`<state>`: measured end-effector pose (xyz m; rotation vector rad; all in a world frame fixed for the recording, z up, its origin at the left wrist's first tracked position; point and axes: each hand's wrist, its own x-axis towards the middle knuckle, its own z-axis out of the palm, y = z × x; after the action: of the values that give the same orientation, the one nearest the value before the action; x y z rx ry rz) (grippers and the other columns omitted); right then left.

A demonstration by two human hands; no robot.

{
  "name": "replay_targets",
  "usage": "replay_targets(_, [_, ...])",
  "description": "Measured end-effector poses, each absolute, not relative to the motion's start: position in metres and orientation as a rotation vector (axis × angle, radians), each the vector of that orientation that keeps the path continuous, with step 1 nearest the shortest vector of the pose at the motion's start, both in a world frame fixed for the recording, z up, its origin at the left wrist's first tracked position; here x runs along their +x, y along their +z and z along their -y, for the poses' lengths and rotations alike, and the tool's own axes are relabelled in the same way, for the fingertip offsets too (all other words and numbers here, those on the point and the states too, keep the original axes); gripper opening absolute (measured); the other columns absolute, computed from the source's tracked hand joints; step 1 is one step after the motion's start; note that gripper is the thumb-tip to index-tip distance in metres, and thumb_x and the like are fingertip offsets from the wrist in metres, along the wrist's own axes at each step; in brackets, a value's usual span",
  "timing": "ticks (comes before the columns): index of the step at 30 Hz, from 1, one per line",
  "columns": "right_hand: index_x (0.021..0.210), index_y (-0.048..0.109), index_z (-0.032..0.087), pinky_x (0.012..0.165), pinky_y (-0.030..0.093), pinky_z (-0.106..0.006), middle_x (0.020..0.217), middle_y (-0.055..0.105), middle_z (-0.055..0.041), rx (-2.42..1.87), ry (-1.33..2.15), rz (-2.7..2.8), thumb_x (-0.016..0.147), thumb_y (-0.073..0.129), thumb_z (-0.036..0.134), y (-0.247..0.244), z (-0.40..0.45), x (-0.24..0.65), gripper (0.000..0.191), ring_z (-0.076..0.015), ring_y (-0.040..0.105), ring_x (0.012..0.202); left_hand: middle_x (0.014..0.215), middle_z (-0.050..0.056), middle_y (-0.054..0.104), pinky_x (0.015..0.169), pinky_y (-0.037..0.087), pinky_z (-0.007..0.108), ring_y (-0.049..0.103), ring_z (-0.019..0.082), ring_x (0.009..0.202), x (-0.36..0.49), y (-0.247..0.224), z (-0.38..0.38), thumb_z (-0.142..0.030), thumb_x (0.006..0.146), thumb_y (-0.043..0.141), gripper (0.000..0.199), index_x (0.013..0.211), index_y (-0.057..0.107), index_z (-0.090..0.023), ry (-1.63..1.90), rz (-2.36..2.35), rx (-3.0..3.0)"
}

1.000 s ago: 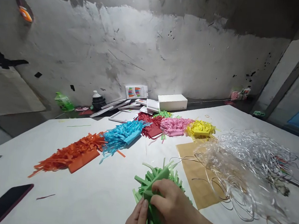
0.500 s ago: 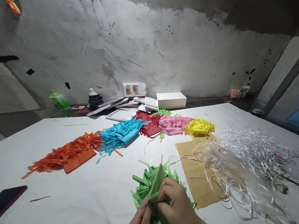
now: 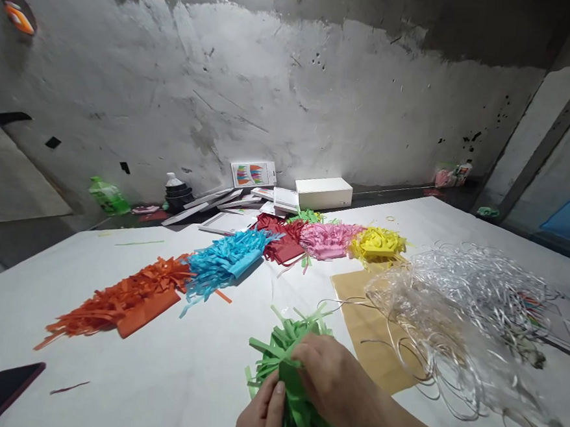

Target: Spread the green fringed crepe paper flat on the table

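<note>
Green fringed tissue paper [image 3: 295,406] lies bunched on the white-covered table near its front edge, its cut strips spreading out around both hands. My left hand [image 3: 264,410] pinches its folded edge between thumb and fingers. Just to the right and a little higher, my right hand [image 3: 330,373] is closed on the same paper, its fingertips partly hidden behind the back of the hand. Farther off lie fringed paper bundles in orange [image 3: 128,293], blue [image 3: 230,255], dark red [image 3: 283,239], pink [image 3: 329,239] and yellow [image 3: 380,244].
Right of my hands a brown sheet [image 3: 357,303] lies partly under clear plastic and a tangle of silvery cord [image 3: 480,286]. A phone [image 3: 2,392] rests at the front left. Along the wall stand a white box [image 3: 323,193], flat packs [image 3: 253,173] and a green bottle [image 3: 108,196].
My right hand has turned palm-down over the green paper. The upright folded peak it held has been folded down out of sight. My left hand still pinches the edge.
</note>
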<state>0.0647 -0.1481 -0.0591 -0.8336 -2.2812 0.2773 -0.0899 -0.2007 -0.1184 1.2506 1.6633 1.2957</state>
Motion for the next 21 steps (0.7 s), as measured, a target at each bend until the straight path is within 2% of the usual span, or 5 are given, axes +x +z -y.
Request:
replay_targets(2, [0.117,0.058,0.010,0.061,0.042,-0.032,0.090,0.066,-0.0096,-0.890,-0.033,2.436,0.087,0.050,0.000,-0.061,0.150,0.060,0.033,-0.0221,0.056,0.071,0.113,0.010,0.080,0.092,0.058,0.037,0.073,0.032,0.109,-0.087,-0.119,0.197,-0.061,0.090,0.051,0.051,0.110,0.074,-0.021,1.294,-1.657,1.391])
replay_targets(5, [0.100,0.063,0.011,0.058,0.040,-0.033,0.087,0.066,-0.0104,-0.978,-0.130,2.581,0.078,0.055,-0.003,-0.062,0.148,0.059,0.028,-0.0237,0.057,0.072,0.112,0.012,0.080,0.076,0.062,0.033,0.077,0.029,0.095,-0.094,-0.122,0.188,-0.056,0.091,0.056,0.048,0.117,0.071,-0.018,1.178,-1.644,1.645])
replay_targets(11, [0.092,0.072,0.019,0.079,0.045,-0.030,0.090,0.070,-0.0049,-1.109,0.909,2.161,0.084,0.051,0.007,-0.050,0.130,0.078,0.025,-0.0210,0.062,0.086,0.095,0.003,0.079,0.073,0.061,0.027,0.076,0.020,0.084,-0.122,-0.118,0.171,-0.021,0.095,0.055,0.022,0.111,0.068,-0.027,1.207,-1.499,2.428])
replay_targets(15, [0.077,0.071,0.018,0.054,0.040,-0.021,0.063,0.060,0.0018,-1.257,1.187,1.907,0.078,0.047,0.009,-0.053,0.119,0.082,0.025,-0.0136,0.055,0.060,0.116,0.012,0.071,0.089,0.057,0.036,0.070,0.024,0.105,-0.121,-0.116,0.170,-0.015,0.093,0.058,0.039,0.131,0.058,-0.022,1.327,-1.564,2.634])
replay_targets(21, [0.079,0.070,0.016,0.039,0.031,-0.018,0.049,0.046,0.0070,-1.289,1.388,1.702,0.081,0.047,0.016,-0.065,0.121,0.080,0.023,-0.0089,0.038,0.039,0.102,0.009,0.070,0.085,0.048,0.037,0.065,0.024,0.093,-0.110,-0.110,0.168,-0.006,0.087,0.063,0.031,0.113,0.067,-0.022,1.306,-1.515,3.103])
